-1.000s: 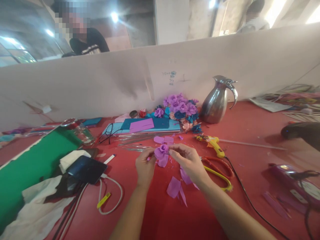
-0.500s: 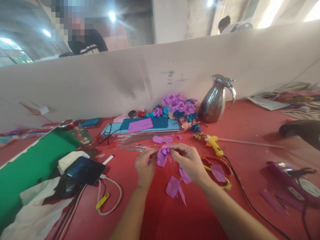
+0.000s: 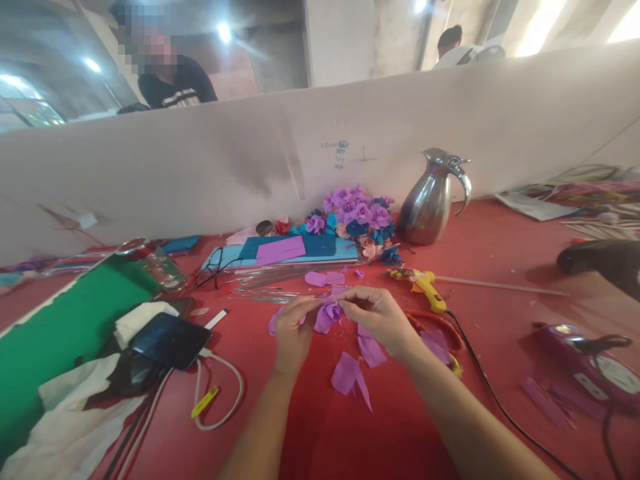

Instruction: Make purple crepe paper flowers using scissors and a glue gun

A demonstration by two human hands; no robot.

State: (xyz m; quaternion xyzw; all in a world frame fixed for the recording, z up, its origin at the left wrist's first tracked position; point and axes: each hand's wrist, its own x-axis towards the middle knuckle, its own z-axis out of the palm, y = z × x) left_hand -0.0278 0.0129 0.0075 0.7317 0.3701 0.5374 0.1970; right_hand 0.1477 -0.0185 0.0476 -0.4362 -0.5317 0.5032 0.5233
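Note:
A small purple paper flower [image 3: 329,316] is pinched between my two hands above the red table. My left hand [image 3: 295,328] closes its fingertips on the flower's left upper edge. From the other side, the thumb and fingers of my right hand [image 3: 376,315] grip its right edge. Cut purple paper petals [image 3: 347,373] lie below on the table, and another purple piece [image 3: 371,349] is partly under my right hand. Behind the hands are more purple petals [image 3: 325,279]. A yellow hot glue gun [image 3: 425,288] rests to the right.
Finished paper flowers [image 3: 357,210] are heaped beside a steel jug [image 3: 430,200] at the partition. Coloured paper sheets [image 3: 280,249], eyeglasses [image 3: 216,268] and a glass jar [image 3: 155,263] stand left. A phone [image 3: 173,340] with a white cable is nearer. Orange-handled scissors [image 3: 453,333] lie right; a power strip [image 3: 590,367] beyond.
The flower has turned and tilted slightly between my fingertips, and my right hand has shifted a little left. Both hands still hold it. The person behind the partition has moved slightly.

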